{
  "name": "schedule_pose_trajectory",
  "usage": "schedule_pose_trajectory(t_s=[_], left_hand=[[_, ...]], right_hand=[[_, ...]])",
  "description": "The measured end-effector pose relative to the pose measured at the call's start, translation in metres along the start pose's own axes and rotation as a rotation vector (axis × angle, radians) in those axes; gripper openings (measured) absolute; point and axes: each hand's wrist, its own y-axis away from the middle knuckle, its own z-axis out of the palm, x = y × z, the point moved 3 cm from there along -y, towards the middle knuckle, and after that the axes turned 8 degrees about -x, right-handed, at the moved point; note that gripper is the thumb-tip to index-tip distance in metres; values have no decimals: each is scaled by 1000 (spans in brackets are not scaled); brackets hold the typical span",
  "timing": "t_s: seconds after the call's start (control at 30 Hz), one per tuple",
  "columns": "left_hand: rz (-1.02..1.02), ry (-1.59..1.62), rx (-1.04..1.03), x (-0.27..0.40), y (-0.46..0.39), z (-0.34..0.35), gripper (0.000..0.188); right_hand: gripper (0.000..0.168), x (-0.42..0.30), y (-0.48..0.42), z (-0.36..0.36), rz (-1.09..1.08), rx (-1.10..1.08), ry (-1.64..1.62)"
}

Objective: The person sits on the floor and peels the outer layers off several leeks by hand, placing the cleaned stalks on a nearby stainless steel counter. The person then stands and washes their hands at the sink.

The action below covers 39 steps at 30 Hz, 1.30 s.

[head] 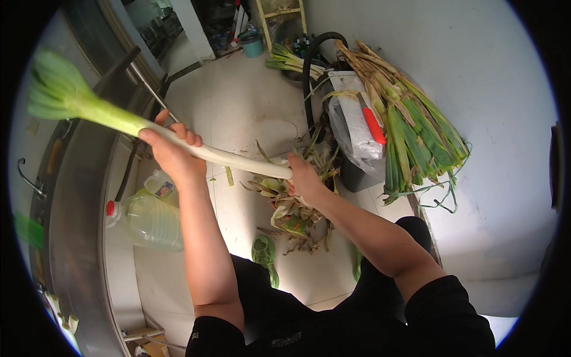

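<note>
A long leek-like green onion [232, 160] slants across the view, its cut green leaves at the upper left and its white end at the centre. My left hand [176, 149] is closed around the upper part of the white shaft. My right hand [305, 178] grips the white lower end. Beneath it, a heap of peeled, withered onion leaves [299, 205] lies at floor level. To the right, a knife with a red handle [374, 126] rests on a plastic-covered surface [352, 107], beside a large bundle of untrimmed green onions [415, 125].
A steel sink counter [76, 196] runs along the left, with trimmed onions [67, 322] at its near end. A big clear plastic jug [154, 221] stands beside it. Farther off are more green onions [296, 62] in a bowl, a black hose [308, 76] and a teal bucket [251, 44].
</note>
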Motion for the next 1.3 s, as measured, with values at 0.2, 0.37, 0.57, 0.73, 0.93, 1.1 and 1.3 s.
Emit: schedule_pose_trajectory(t_s=[0.2,0.37,0.57,0.73,0.93,1.1,1.3], left_hand=[[69,-239,-26,-9,3,-4,61],[175,-335,32,44,-24,-42,64],[47,-38,5,22,-17,-56,61],[-93,71,98,5,-12,-61,60],[-21,33,185,19,-4,-77,55],[47,25,141,28,-1,-62,57],[270,169,-220,73,8,-79,78]], right_hand=[[24,2,-4,7,-379,137,1466],[28,51,-40,-71,-152,179,1553],[49,36,-50,-53,-456,257,1069],[53,-31,3,34,-434,-52,729],[35,-51,59,108,-514,-139,1064],[29,-52,73,105,-965,113,1169],[25,-75,85,137,-1062,55,1028]])
